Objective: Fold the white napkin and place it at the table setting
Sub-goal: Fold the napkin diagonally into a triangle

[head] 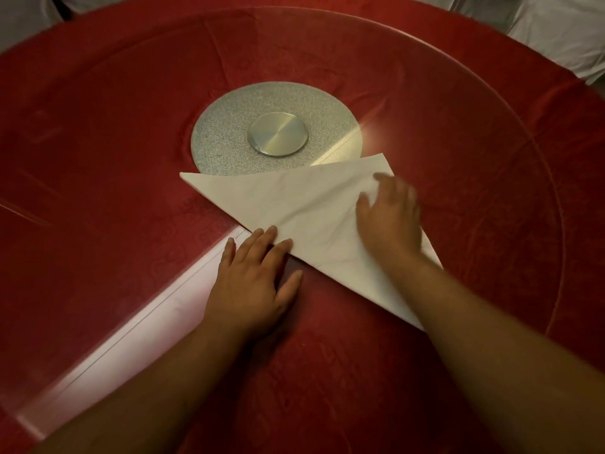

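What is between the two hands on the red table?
In the head view, only white napkin lies between the left hand and right hand.

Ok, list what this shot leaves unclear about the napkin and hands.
Head view only:
- napkin: near corner hidden under the right forearm.
- right hand: motion-blurred, so its fingers' contact can't be told.
- layers in the fold: not countable.
- left hand: lies flat; edge beneath its fingers hidden.

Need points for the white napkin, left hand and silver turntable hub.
white napkin (311, 204), head view, flat middle of the folded triangle.
left hand (252, 283), head view, back of the hand.
silver turntable hub (278, 134), head view, centre of the metal disc.
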`<state>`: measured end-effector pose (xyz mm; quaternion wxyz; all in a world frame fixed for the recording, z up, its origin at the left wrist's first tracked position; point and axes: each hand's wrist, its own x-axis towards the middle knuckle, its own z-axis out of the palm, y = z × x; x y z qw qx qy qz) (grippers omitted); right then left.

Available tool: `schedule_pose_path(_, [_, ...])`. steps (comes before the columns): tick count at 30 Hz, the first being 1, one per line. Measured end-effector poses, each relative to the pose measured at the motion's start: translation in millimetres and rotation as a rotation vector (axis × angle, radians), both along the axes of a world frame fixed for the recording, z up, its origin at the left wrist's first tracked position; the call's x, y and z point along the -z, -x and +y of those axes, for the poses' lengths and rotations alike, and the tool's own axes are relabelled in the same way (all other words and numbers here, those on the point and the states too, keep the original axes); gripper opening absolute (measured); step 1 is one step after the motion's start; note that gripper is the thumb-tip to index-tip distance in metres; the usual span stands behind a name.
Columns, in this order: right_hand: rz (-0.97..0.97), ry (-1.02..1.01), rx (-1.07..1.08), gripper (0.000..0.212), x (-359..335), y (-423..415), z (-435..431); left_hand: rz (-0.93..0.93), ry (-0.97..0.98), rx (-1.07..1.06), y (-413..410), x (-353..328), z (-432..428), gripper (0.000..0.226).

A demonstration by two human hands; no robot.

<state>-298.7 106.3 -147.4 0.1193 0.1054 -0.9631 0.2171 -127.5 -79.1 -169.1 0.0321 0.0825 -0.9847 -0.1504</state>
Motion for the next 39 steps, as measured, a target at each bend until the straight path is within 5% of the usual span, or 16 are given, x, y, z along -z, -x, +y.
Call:
schedule_pose_path(5, [-0.175, -0.261, -0.128, 0.068, 21, -61, -7, -0.068, 0.11, -0.091, 33, -12, -42, 0.065])
schedule_pose_path(12, [-0.228, -0.332, -0.081, 0.072, 23, -57, 28, -0.238, 0.167, -0.335, 59, -22, -142, 0.067])
schedule_pose_path(21, [-0.239, -0.383, 0.033, 0.07, 22, -86, 103, -0.01, -0.14, -0.556, 88, -46, -157, 0.048])
schedule_pose_path(27, [-0.26, -0.336, 0.084, 0.069, 14, -108, 123, -0.074, -0.425, -0.646, 96, -48, -164, 0.013])
schedule_pose_path(39, [-0.06, -0.404, 0.221, 0.048, 0, -115, 133, -0.23, -0.485, -0.735, -34, -64, -212, 0.018])
